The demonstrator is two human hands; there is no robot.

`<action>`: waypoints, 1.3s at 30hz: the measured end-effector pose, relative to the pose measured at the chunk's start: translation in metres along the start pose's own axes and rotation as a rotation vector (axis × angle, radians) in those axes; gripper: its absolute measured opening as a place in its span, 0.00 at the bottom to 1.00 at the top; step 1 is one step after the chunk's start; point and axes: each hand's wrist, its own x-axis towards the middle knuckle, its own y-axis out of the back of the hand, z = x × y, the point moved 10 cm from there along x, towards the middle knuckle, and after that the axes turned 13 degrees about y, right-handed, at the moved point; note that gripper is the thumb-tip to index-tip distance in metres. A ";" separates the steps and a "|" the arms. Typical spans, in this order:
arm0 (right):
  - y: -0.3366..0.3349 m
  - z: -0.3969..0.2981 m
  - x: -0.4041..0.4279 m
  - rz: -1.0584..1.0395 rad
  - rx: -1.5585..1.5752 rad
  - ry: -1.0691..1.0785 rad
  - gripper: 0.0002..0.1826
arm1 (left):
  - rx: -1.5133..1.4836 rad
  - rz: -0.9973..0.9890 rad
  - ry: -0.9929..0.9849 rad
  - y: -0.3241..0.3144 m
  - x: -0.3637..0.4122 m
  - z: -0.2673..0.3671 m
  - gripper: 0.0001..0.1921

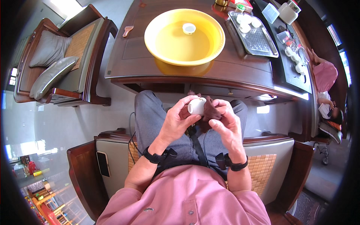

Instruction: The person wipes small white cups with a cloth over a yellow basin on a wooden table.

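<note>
A small white teacup (196,106) is gripped in the fingers of my left hand (180,118), tilted on its side above my lap. My right hand (229,123) holds a dark brown cloth (211,110) against the cup. Part of the cloth hangs down between my hands, and some shows behind the cup. Beyond them on the wooden table stands a yellow basin (157,53) holding water. Another white cup (189,29) is inside the basin, towards its far side.
A metal tray (260,42) with several white cups (245,27) sits right of the basin. Farther right, a dark tea board (289,64) carries more cups. A pink-handled scraper (128,31) lies on the table's left. A phone (103,164) rests on my seat. Someone (326,84) lies on the right-hand bench.
</note>
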 end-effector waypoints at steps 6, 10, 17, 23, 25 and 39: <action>-0.009 0.013 -0.007 0.140 0.103 -0.107 0.09 | -0.008 0.048 0.030 0.007 -0.002 -0.004 0.30; -0.001 0.016 -0.008 0.189 0.049 -0.070 0.10 | 0.031 0.040 0.037 -0.003 -0.004 -0.005 0.30; 0.014 0.027 -0.003 0.356 0.018 -0.164 0.10 | 0.794 0.125 -0.386 -0.027 -0.018 0.034 0.31; 0.003 0.027 0.000 0.253 0.163 -0.106 0.13 | 0.006 0.021 0.044 -0.009 -0.003 -0.009 0.33; -0.003 0.025 0.000 0.230 0.240 -0.097 0.14 | -0.012 0.024 0.035 -0.008 -0.002 -0.005 0.33; 0.009 0.011 0.001 0.298 -0.158 0.049 0.10 | 0.450 0.118 -0.172 -0.020 -0.011 0.020 0.33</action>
